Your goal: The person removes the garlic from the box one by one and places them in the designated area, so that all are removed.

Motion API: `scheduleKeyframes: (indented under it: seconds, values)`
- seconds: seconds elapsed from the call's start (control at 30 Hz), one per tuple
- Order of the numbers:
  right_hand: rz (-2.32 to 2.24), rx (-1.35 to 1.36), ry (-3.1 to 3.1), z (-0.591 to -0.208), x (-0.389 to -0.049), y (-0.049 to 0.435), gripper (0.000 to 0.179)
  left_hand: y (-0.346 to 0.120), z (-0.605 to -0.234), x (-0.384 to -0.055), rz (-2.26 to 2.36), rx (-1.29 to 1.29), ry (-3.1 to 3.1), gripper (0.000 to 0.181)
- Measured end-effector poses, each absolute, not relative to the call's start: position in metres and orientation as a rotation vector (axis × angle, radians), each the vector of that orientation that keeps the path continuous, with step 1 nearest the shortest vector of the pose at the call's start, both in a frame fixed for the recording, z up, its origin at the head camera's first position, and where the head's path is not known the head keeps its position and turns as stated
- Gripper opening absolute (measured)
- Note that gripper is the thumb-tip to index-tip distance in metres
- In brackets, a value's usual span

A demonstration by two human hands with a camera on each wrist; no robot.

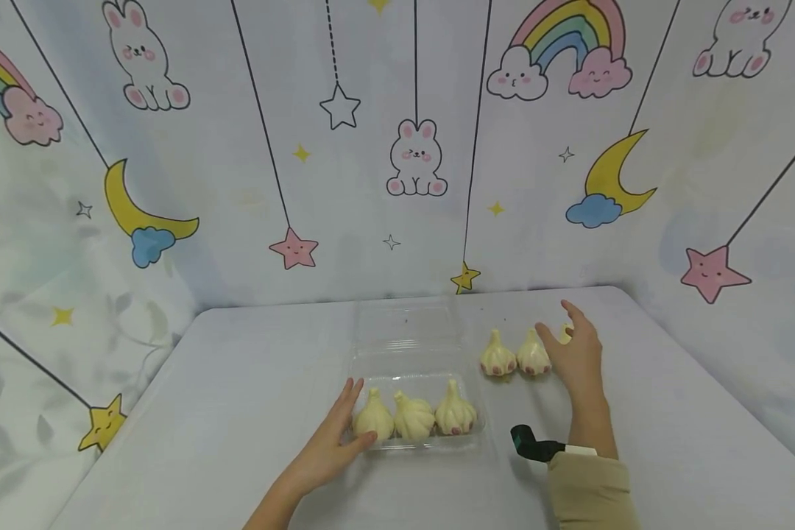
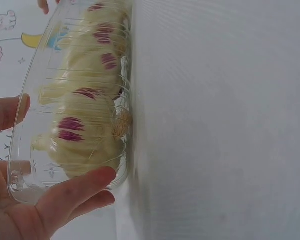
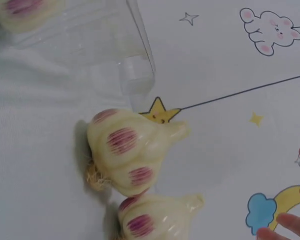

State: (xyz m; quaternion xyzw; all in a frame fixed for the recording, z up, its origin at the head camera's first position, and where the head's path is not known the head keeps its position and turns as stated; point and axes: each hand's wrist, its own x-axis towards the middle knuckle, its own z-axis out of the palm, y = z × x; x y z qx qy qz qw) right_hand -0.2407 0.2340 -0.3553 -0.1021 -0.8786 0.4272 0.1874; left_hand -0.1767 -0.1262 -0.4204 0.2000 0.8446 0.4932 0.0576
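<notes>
A clear plastic container (image 1: 416, 444) with its lid (image 1: 405, 327) tipped back holds three garlic bulbs (image 1: 414, 416) in a row. My left hand (image 1: 327, 445) grips the container's left end, thumb against the front wall and fingers along the side. Through the wall in the left wrist view show the pale bulbs (image 2: 84, 135) with purple patches. Right of the container stand two garlic bulbs (image 1: 497, 355) side by side. My right hand (image 1: 576, 357) hovers beside them, fingers spread, in front of a partly hidden garlic bulb (image 1: 566, 333). No bulb is seen between its fingers.
The white table (image 1: 252, 383) has its back edge against a cloth (image 1: 358, 184) printed with rabbits, stars, moons and rainbows. A dark wrist camera (image 1: 535, 445) sits on the right wrist, near a beige sleeve (image 1: 589, 489).
</notes>
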Motion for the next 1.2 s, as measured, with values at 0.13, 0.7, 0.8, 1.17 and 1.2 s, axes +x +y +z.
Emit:
scheduleKeyframes:
  seconds: [0.13,0.7,0.8,1.17,1.2]
  values:
    - [1.204,-0.23,-2.476,-0.352,-0.239,0.228,0.067,-0.125,-0.419,-0.176,1.521,0.601,2.522,0.077]
    - [1.238,0.125,-2.471,-0.363,-0.233,0.2,0.067,-0.127,-0.419,-0.174,1.533,0.604,2.507,0.079]
    - [1.283,0.174,-2.476,-0.363,-0.232,0.194,0.068,-0.127,-0.419,-0.174,1.529,0.605,2.507,0.079]
    - [1.367,0.283,-2.442,-0.367,-0.225,0.171,0.068,-0.128,-0.42,-0.176,1.531,0.581,2.502,0.081]
    - [1.389,0.306,-2.432,-0.366,-0.223,0.169,0.068,-0.128,-0.42,-0.176,1.531,0.582,2.5,0.082]
